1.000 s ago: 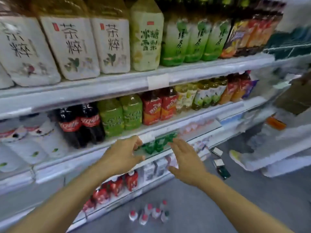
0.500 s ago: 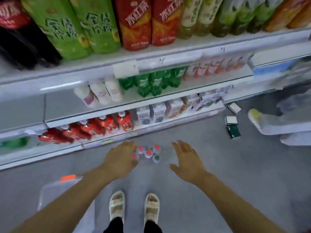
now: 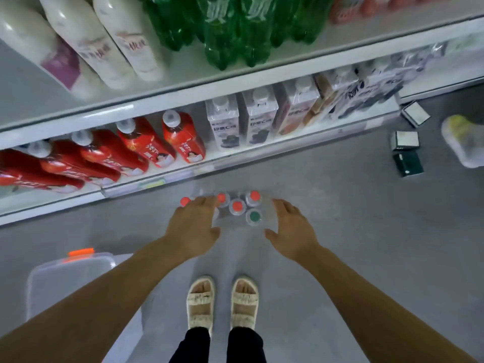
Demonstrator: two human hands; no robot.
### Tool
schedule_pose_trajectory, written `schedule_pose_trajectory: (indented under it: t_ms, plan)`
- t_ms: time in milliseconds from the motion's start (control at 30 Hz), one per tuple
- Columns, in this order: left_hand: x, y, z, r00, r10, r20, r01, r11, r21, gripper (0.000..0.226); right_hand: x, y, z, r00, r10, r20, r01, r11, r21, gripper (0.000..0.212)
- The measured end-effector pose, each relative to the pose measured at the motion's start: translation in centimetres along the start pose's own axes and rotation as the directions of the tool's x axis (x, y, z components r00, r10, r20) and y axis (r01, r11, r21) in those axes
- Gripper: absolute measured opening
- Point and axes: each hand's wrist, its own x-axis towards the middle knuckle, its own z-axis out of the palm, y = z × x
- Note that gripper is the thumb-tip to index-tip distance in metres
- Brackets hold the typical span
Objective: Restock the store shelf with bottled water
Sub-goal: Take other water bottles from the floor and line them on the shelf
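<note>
Reaching down with both hands toward bottled water standing on the floor.

The left hand [image 3: 192,226] and right hand [image 3: 293,231] are hanging on either side of a cluster of water bottles [image 3: 237,209], fingers spread and relaxed, gripping nothing. The bottles, mostly red-capped with one green cap, are standing upright on the grey floor [image 3: 353,231] just in front of the bottom shelf [image 3: 157,183]. A clear storage bin [image 3: 68,281] is sitting to the person's left.

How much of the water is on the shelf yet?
None that I can see. The water bottles stand on the floor below the bottom shelf. The left hand and right hand reach for them, open, holding nothing. All the lifting remains.
</note>
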Motion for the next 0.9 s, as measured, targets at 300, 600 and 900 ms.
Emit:
schedule_pose_trajectory:
  t_ms: [300,600,900]
  plan:
    - [12.9,-3.8,9.1,0.994,0.081,-0.070,-0.079,0.996,0.031,0.045,12.8,5.6,9.5,0.990,0.109,-0.093,-0.085,0.969,0.232,0.063]
    - [22.4,-5.9,15.4,0.981,0.144,-0.130,-0.140,0.989,0.037,0.048,22.6,10.5,17.3,0.996,0.022,-0.090,0.014,0.924,0.382,0.081]
    - [25.3,-6.4,16.2,0.964,0.198,-0.176,-0.196,0.980,0.026,0.043,26.1,12.3,18.4,0.972,0.042,-0.233,0.116,0.773,0.624,0.043]
